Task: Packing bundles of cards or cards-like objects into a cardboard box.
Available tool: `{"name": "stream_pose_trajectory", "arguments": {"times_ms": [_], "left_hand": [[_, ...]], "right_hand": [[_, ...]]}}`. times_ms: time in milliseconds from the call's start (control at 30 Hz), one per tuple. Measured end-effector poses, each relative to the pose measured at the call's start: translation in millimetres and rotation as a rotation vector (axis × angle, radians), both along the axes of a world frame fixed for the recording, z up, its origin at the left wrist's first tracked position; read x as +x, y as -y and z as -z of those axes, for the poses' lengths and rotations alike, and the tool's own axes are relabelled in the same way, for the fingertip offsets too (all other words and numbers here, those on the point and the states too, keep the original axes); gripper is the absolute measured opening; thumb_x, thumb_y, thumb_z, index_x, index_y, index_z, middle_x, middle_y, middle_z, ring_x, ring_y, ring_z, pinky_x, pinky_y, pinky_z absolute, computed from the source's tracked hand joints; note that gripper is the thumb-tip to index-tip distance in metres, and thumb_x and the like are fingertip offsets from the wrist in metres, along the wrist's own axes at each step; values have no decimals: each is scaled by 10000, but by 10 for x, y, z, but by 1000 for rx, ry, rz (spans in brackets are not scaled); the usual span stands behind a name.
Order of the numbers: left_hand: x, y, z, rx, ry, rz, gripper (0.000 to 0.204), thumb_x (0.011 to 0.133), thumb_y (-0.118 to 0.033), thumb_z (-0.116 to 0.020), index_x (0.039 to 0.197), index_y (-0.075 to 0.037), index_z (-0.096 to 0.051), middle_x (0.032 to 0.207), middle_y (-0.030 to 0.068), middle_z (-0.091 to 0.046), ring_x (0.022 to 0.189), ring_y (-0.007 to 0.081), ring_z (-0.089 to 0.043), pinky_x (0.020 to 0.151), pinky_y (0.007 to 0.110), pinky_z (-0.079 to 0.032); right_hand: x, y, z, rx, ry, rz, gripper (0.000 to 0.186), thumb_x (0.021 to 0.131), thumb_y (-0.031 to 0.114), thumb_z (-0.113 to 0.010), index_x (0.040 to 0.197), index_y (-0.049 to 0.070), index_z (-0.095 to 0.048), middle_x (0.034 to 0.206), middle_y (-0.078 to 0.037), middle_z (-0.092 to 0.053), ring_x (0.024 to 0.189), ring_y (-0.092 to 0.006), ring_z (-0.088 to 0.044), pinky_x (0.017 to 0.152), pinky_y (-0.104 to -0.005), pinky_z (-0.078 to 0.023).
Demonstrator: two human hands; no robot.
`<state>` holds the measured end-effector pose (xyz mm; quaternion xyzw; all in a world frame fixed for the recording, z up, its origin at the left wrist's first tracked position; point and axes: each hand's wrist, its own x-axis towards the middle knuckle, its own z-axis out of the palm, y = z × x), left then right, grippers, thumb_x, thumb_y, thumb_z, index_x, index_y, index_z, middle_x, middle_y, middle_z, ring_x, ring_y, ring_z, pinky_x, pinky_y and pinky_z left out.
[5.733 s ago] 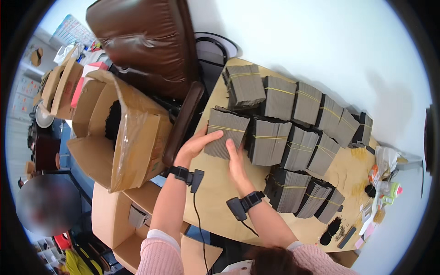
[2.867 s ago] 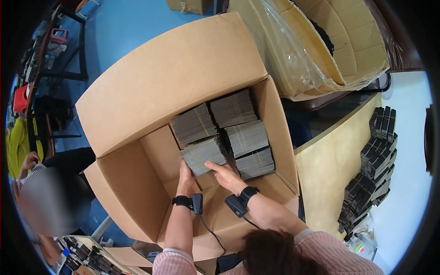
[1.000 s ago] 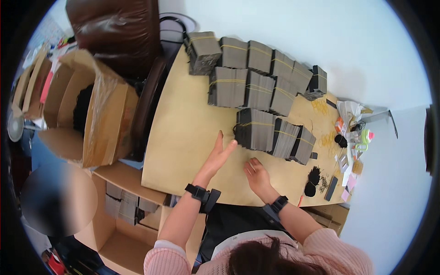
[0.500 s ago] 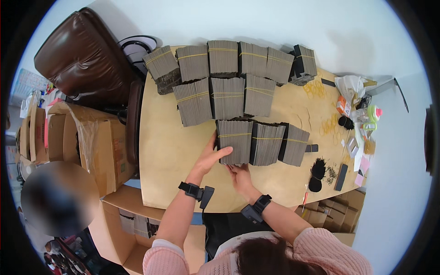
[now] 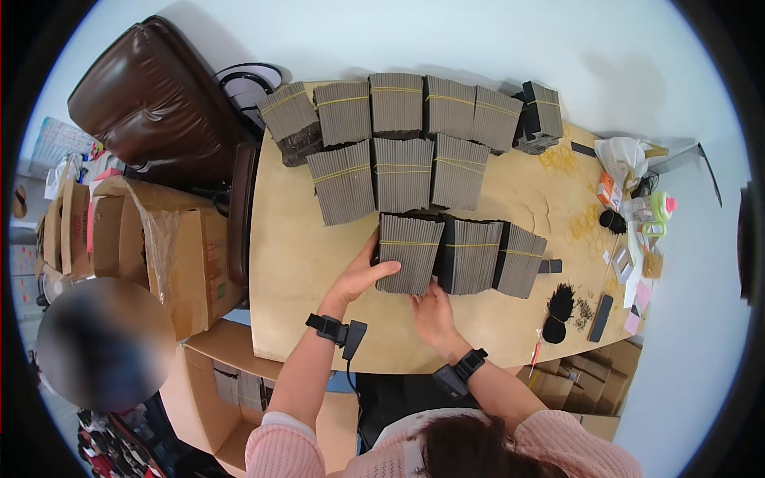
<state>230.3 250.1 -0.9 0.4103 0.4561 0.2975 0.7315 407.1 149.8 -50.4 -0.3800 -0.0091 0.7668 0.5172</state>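
Observation:
My left hand (image 5: 358, 275) grips a banded bundle of grey, dark-edged pieces (image 5: 409, 251), thumb over its front, fingers along its left side. My right hand (image 5: 433, 311) is under that bundle's lower right edge, its curled fingers partly hidden. Beside them stand two more bundles (image 5: 472, 259) in the front row. Behind are a middle row of three bundles (image 5: 403, 179) and a back row of several (image 5: 396, 103), all with yellow bands, on the pale wooden table (image 5: 295, 307).
Loose yellow bands (image 5: 582, 223), black bunches (image 5: 559, 319), a long dark bar (image 5: 601, 319) and clutter (image 5: 637, 207) lie at the right. A brown leather chair (image 5: 151, 103) and cardboard boxes (image 5: 183, 263) stand at the left; an open carton (image 5: 191, 382) holding bundles is below the table edge.
My hands were in the carton with a bundle earlier. They came back to the table empty a second ago and have since closed round the front row's left bundle.

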Motion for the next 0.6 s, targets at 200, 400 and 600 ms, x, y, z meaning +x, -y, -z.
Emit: {"name": "stream_pose_trajectory", "arguments": {"times_ms": [200,400,600], "left_hand": [[-48,103,27,-45,119,-52,897,793,-222,-654,1485,-4,-127,1466,175,-315,1361,271,-297,1113,346,-228],[-298,610,-22,-82,182,-98,876,805,-203,-634,1485,-2,-120,1480,175,-289,1374,273,-270,1122,342,-204],[-432,875,-7,-91,163,-175,898,812,-243,-650,1481,13,-108,1499,191,-245,1393,283,-234,1131,348,-187]], "right_hand": [[-13,-19,-41,232,296,-199,625,988,416,-410,1461,50,-226,1481,-47,-305,1372,-168,-241,1128,-338,-163],[-42,289,-319,374,567,-429,676,981,364,-461,1454,-25,-175,1462,-138,-309,1355,-226,-274,1111,-355,-210],[-78,336,-211,363,591,-616,782,939,389,-534,1461,-23,-122,1467,-145,-293,1344,-240,-288,1114,-374,-211]]}}
